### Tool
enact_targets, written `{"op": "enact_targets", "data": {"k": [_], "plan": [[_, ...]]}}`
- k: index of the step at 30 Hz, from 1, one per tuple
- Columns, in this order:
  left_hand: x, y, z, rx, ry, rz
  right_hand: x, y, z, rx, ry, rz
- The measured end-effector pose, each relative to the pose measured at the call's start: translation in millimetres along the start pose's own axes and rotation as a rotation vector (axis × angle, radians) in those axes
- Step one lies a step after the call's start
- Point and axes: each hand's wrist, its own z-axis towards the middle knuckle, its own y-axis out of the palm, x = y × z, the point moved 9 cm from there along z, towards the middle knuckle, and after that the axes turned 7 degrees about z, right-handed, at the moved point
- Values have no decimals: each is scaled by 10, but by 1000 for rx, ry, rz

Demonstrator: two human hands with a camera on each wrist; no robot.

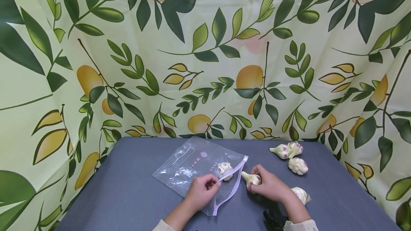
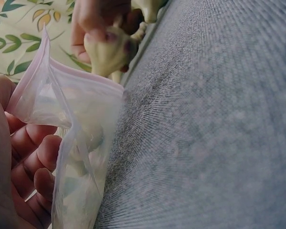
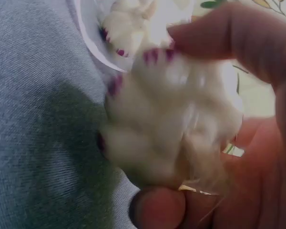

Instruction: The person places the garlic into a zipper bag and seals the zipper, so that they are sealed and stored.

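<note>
A clear zip bag (image 1: 179, 159) with a pink zip edge lies on the table, its mouth facing right and held apart. My left hand (image 1: 201, 191) pinches the near lip of that mouth between thumb and fingers. Inside the bag, close to the opening, sits one garlic bulb (image 1: 224, 170). My right hand (image 1: 268, 184) grips another garlic bulb (image 1: 252, 179) just outside the mouth, its stem pointing at the bag. In the right wrist view this held bulb (image 3: 171, 119) shows purple marks, with the bagged bulb (image 3: 126, 28) beyond it.
Three garlic bulbs (image 1: 298, 166) lie grouped at the back right of the grey table (image 1: 135, 188). Another bulb (image 1: 301, 195) is partly hidden behind the right forearm. A black object (image 1: 274, 220) shows by the right wrist. Patterned cloth (image 1: 205, 81) hangs behind and along the sides.
</note>
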Motion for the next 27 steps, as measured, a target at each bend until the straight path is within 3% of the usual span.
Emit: {"op": "enact_targets", "data": {"k": [8,14,19,27], "plan": [[-4,1,2,0,0,7,-78,195,19,-165,-13,175],[-28,19,-3,-13,-3,13,-154,304,43,-170,-82,224],[-37,33,-5,-28,3,11,-188,363,82,-131,-118,213],[-17,38,1,-44,13,6,-184,326,120,52,-67,179]]}}
